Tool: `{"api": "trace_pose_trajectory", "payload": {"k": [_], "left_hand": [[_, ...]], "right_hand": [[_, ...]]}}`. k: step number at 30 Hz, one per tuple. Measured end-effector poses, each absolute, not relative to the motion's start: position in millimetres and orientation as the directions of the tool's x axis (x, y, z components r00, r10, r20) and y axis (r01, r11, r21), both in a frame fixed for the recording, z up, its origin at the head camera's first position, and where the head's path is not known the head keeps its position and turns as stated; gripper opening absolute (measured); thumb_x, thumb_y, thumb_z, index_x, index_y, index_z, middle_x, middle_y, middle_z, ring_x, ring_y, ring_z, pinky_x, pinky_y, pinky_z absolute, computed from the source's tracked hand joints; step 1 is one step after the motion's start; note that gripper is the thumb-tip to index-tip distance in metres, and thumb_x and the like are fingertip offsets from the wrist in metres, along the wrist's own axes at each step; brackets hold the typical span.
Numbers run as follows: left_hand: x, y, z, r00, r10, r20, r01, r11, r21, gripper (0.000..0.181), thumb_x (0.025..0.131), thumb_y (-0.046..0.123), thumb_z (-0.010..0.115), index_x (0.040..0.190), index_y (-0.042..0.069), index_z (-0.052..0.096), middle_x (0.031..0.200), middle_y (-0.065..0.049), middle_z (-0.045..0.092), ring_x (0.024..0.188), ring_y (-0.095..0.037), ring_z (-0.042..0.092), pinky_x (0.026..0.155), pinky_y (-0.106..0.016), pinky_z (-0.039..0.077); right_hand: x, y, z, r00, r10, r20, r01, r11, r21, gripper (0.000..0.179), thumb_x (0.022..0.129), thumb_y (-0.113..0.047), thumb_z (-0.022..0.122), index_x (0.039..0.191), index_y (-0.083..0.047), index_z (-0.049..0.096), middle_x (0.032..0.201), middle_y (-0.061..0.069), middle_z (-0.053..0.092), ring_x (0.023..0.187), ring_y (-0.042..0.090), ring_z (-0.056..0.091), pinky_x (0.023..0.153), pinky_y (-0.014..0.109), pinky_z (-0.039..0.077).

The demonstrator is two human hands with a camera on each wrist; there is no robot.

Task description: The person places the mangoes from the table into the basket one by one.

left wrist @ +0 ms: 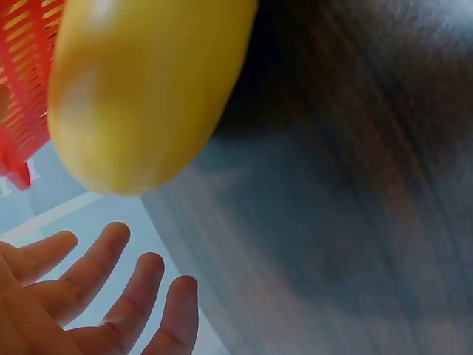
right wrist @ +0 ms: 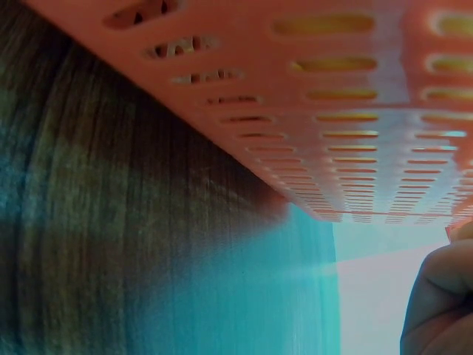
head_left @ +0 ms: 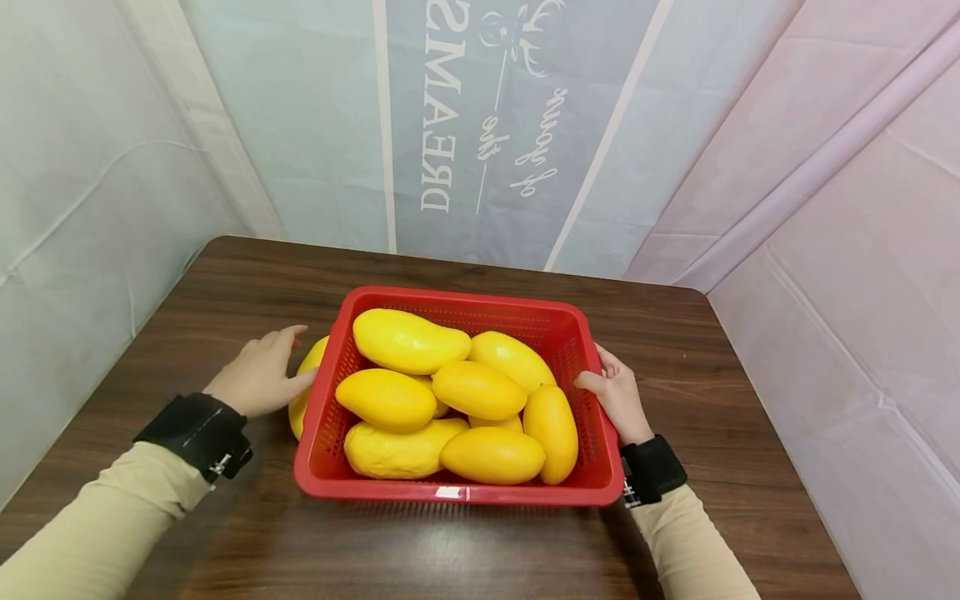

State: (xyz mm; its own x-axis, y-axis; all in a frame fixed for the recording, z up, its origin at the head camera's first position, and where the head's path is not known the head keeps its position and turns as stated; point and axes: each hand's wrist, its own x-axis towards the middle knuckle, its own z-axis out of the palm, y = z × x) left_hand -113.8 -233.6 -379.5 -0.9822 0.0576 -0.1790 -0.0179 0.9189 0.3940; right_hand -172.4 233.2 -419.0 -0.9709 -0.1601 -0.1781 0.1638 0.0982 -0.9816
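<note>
A red plastic basket with slotted walls holds several yellow mangoes. My right hand grips the basket's right rim, thumb on top and fingers over the outer side. In the right wrist view, the slotted wall of the basket fills the upper part, and part of the hand shows at the lower right. Outside the basket's left wall is another yellow mango, partly hidden by the rim. Beside it my left hand has its fingers spread; the left wrist view shows these fingers apart from the mango.
The basket and mangoes are on a dark brown wooden table. Behind its far edge hangs a pale blue and grey cloth with lettering. White and pinkish sheets stand at the sides.
</note>
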Motion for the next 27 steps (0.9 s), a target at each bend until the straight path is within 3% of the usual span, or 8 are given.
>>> {"api": "trace_pose_trajectory", "payload": {"k": [8,27], "left_hand": [[-110.7,-230.8,-395.4,-0.978,0.053,-0.204,-0.043,0.897,0.440,0.089,0.088,0.046,0.063,0.148,-0.009,0.027,0.133,-0.034,0.049,0.112,-0.047,0.055,0.093,-0.067,0.049],[-105.4,-227.1,-407.6,-0.973,0.055,-0.222,-0.066,0.864,0.500,0.100,0.084,0.052,0.065,0.150,-0.009,0.021,0.131,-0.033,0.049,0.109,-0.042,0.057,0.094,-0.064,0.050]], "right_hand": [[-173.7,233.5,-419.3,-0.972,-0.157,-0.175,0.159,0.111,-0.981,0.061,0.094,-0.008,0.053,0.152,-0.011,0.036,0.142,0.023,0.052,0.102,0.017,0.070,0.082,0.036,0.061],[-173.8,234.0,-420.0,-0.971,-0.160,-0.180,0.164,0.106,-0.981,0.061,0.094,-0.007,0.053,0.152,-0.011,0.035,0.142,0.024,0.051,0.102,0.017,0.070,0.082,0.036,0.061]]}}
